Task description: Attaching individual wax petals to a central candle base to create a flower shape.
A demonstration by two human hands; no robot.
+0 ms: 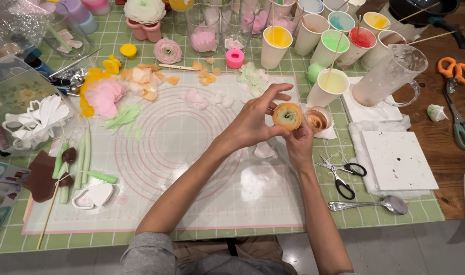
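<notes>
**Two hands shaping a layered orange flower above a marked work mat**

Nearest the viewer, both forearms rise from grey sleeves over the translucent mat (192, 203) with pink concentric circles. The right hand (299, 145) cups the rolled orange-and-green flower (287, 115) from below, fingers curled closed around its base. The left hand (253, 119) pinches the flower's edge between thumb and fingertips, the remaining fingers partly spread. Just right lie black-handled scissors (342, 175) and a metal spoon (370, 205). Farther back stand paper cups (328, 86) of coloured liquid and loose petals (146, 81).
</notes>
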